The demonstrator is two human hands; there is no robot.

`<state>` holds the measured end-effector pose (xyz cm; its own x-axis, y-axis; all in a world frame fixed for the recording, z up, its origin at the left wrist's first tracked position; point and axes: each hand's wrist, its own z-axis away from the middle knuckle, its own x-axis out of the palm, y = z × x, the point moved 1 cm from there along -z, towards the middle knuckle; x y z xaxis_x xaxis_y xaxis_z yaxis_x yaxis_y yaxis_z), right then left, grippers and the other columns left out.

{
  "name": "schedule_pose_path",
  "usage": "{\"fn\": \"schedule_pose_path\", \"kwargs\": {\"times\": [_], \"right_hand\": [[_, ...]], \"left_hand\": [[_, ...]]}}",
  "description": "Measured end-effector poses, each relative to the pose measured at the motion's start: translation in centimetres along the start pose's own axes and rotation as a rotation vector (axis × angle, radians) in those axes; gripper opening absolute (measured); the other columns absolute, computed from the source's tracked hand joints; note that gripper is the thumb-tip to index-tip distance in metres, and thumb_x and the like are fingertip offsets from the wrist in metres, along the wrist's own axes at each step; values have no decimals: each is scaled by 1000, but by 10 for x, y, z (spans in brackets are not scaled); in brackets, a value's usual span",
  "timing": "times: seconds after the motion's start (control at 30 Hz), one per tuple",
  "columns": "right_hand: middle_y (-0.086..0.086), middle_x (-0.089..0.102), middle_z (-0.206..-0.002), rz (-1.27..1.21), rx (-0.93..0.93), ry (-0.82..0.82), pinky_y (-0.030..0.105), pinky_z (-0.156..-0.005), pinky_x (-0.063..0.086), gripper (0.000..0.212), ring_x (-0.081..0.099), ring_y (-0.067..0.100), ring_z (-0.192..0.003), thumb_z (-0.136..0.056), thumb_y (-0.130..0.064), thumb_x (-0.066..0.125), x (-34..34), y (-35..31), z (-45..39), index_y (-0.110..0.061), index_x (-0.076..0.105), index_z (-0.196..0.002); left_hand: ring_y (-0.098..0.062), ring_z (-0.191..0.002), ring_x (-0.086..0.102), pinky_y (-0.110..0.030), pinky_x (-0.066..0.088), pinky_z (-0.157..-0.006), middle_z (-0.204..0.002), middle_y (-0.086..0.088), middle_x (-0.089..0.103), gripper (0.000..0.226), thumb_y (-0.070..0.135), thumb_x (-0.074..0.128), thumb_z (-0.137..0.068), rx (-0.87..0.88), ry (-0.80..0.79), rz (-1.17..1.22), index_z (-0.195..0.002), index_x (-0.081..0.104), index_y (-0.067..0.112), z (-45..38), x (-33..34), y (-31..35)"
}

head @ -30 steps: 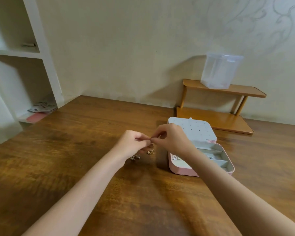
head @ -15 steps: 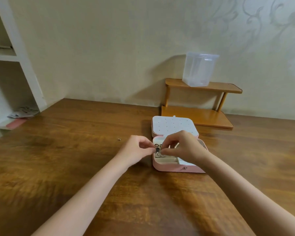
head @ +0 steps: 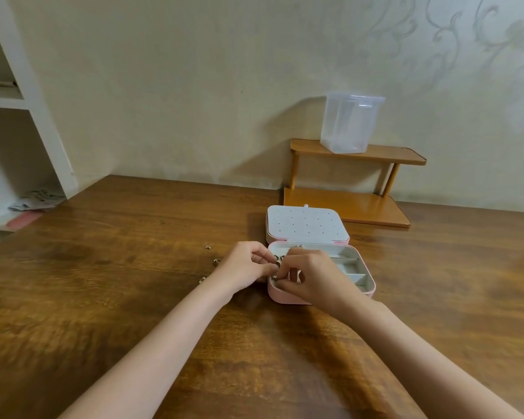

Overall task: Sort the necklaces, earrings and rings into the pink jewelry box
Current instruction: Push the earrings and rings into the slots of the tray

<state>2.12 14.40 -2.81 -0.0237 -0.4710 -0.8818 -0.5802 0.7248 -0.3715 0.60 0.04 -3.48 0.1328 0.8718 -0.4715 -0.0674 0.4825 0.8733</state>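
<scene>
Fingers [head: 274, 268] of both hands pinch small metal ring over open pink jewelry box [head: 366, 293]; loose pinch risks ring dropping onto wooden surface [head: 133, 297].

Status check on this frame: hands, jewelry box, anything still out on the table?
Both hands at the box's left end, left hand and right hand pinching a small metal piece. Pink jewelry box open, lid flat behind. Three small pieces loose on the table, left.
</scene>
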Motion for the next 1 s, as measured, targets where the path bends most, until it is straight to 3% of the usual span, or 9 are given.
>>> {"fn": "schedule_pose_path", "kwargs": {"times": [0.2, 0.37, 0.5, 0.73, 0.87, 1.0], "right_hand": [[-10, 54, -80, -41, 42, -61, 8, -59, 35, 13, 48, 3, -68, -83, -23, 67, -4, 0, -3, -13, 74, -87], [-11, 54, -81, -8, 49, -101, 6, -58, 35, 15, 48, 1, -67, -84, -22, 65, -4, -2, -7, -12, 73, -92], [-3, 65, -87, -50, 83, -138, 4, -60, 37, 13, 52, 1, -69, -83, -17, 67, -6, -1, -10, -12, 72, -93], [-8, 59, -74, -126, 150, 60, 6, -55, 42, 7, 54, 2, -63, -87, -12, 62, -26, -2, -35, -9, 69, -89], [4, 68, -85, -83, 61, 10, 14, -68, 48, 12, 57, 10, -72, -86, -12, 62, -6, -19, -49, -6, 71, -90], [8, 70, -96, -73, 7, -88, 21, -78, 50, 17, 62, 16, -84, -88, -10, 58, 21, -40, -56, -6, 71, -98]], "left_hand": [[-9, -72, 57, -21, 48, -68, -81, 1, 62, 10, 14, 67, -83, 11, -13, 1, -85, 61, 22, -1, 0, -1], [-8, -72, 56, -19, 47, -67, -81, 1, 61, 9, 16, 68, -83, 19, -9, -9, -90, 62, 19, -1, 0, -2], [-10, -86, 56, -25, 47, -74, -87, 5, 60, 8, 24, 65, -85, 66, 57, -86, -93, 62, 22, 2, -7, 0], [-12, -94, 58, -25, 46, -74, -96, 6, 64, 7, 20, 61, -88, 84, 193, -323, -89, 67, 24, 11, -55, -14], [-11, -90, 57, -23, 44, -77, -101, 4, 68, 13, 17, 60, -88, 51, 237, -423, -89, 70, 25, 18, -77, -26], [-13, -99, 58, -27, 46, -85, -107, 5, 66, 11, 23, 64, -86, -17, 159, -540, -95, 69, 26, 22, -80, -40]]}}
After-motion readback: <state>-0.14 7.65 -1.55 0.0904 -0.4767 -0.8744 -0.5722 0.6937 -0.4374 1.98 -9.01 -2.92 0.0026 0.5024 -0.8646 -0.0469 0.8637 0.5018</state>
